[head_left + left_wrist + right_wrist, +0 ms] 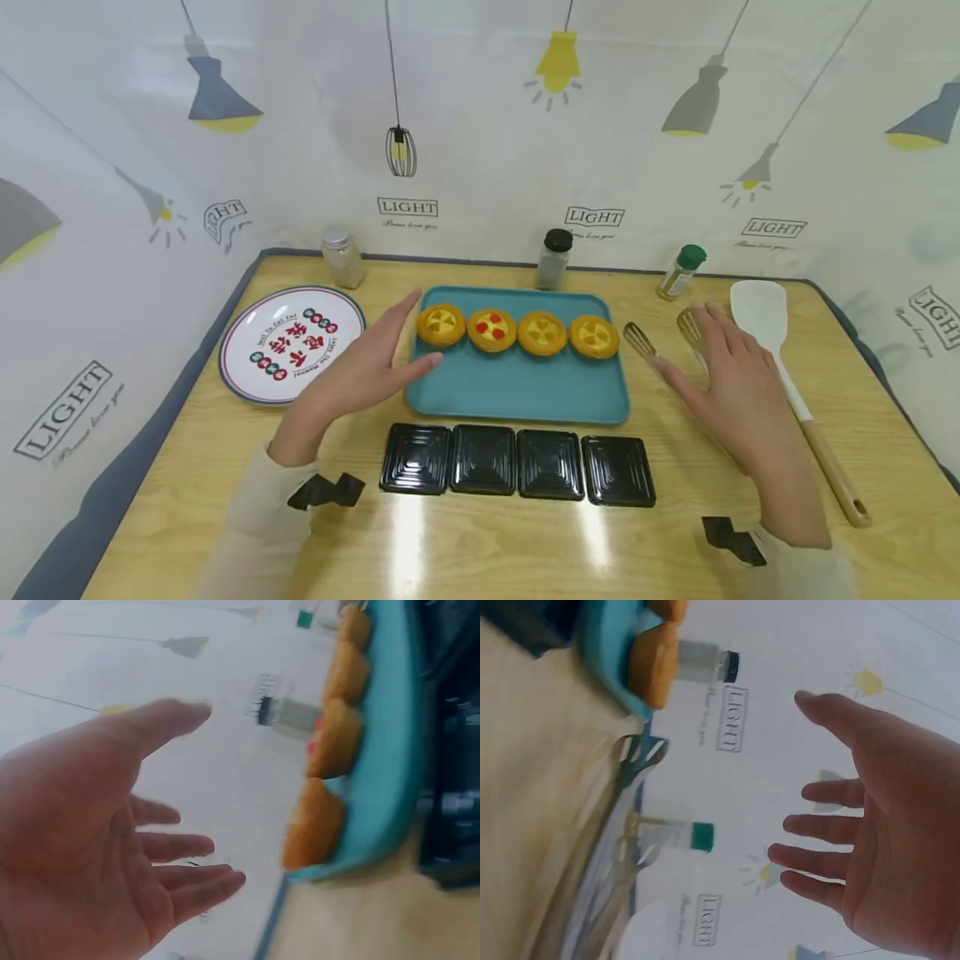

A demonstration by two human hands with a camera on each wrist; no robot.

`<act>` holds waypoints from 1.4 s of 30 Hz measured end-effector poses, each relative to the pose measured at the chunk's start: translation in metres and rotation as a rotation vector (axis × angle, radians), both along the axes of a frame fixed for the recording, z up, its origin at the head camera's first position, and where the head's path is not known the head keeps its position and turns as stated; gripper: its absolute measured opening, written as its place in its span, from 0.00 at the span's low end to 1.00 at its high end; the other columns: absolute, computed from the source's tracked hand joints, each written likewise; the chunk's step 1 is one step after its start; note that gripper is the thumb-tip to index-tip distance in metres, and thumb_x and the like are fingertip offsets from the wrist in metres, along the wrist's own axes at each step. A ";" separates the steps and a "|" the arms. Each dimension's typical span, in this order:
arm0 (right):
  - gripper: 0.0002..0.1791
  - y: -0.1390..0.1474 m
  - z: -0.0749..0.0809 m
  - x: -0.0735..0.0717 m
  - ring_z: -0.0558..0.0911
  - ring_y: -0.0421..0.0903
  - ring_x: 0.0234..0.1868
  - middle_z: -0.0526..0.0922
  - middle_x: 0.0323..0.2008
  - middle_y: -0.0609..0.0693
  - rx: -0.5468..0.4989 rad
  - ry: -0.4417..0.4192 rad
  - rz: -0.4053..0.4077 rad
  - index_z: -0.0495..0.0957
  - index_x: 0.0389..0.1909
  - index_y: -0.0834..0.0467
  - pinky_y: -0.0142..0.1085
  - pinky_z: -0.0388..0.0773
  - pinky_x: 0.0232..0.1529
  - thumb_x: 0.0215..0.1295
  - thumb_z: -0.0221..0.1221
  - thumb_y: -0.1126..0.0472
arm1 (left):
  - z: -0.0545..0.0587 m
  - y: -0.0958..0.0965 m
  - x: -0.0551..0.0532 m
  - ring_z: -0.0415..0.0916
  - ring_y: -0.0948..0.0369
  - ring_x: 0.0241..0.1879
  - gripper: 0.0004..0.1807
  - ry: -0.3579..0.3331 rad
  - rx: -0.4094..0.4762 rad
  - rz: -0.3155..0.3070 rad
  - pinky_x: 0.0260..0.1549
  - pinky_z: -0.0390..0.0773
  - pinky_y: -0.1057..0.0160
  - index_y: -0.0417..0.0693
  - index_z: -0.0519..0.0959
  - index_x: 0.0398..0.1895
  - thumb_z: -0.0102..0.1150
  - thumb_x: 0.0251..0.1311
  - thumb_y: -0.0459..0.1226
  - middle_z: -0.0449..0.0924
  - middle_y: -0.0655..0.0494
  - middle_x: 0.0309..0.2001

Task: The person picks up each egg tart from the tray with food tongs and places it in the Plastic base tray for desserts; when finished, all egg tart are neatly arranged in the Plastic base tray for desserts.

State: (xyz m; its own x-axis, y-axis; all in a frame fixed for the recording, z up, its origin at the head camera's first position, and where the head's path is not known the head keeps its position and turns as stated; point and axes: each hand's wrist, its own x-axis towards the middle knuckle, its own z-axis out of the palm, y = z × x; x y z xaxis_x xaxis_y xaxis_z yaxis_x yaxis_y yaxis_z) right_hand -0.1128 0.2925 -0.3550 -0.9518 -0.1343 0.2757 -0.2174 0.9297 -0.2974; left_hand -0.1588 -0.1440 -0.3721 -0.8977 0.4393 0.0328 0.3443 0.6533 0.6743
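My left hand (367,362) hovers at the left end of a teal tray (517,396), thumb and fingers spread and nothing held. On the tray, several tarts sit in a row: the leftmost tart (441,325) is nearest that hand, and beside it is a tart with red pieces (491,331). In the left wrist view the palm (75,855) is bare. My right hand (738,392), also empty with fingers extended, is over a metal utensil with two slotted heads (639,339), apparently tongs; the hand hides its rest. The right wrist view shows that palm (907,847) bare too.
Several black square dishes (483,460) line up before the tray. A printed plate (247,358) lies left. Behind stand a silver-capped jar (343,262), a black-capped jar (553,265) and a green-capped bottle (678,275). A white spatula with wooden handle (825,458) lies right.
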 end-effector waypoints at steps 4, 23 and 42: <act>0.46 0.017 -0.011 0.007 0.63 0.75 0.61 0.61 0.66 0.74 -0.028 -0.057 -0.074 0.52 0.74 0.67 0.70 0.59 0.56 0.68 0.57 0.41 | -0.015 -0.010 0.005 0.61 0.42 0.67 0.49 -0.095 0.073 0.021 0.62 0.67 0.45 0.52 0.42 0.79 0.56 0.65 0.58 0.47 0.45 0.76; 0.48 0.054 -0.064 0.025 0.69 0.74 0.53 0.65 0.57 0.80 -0.218 -0.361 -0.151 0.54 0.67 0.81 0.65 0.71 0.44 0.69 0.58 0.43 | -0.083 -0.028 0.014 0.45 0.52 0.74 0.47 -0.017 0.013 0.008 0.70 0.50 0.45 0.57 0.53 0.78 0.59 0.60 0.61 0.47 0.51 0.77; 0.36 0.057 -0.063 0.025 0.76 0.49 0.35 0.75 0.49 0.64 -0.249 -0.094 -0.273 0.70 0.65 0.65 0.36 0.72 0.23 0.64 0.64 0.47 | -0.084 -0.030 0.012 0.44 0.53 0.75 0.46 -0.027 0.014 0.011 0.70 0.49 0.44 0.60 0.53 0.78 0.59 0.60 0.61 0.47 0.53 0.77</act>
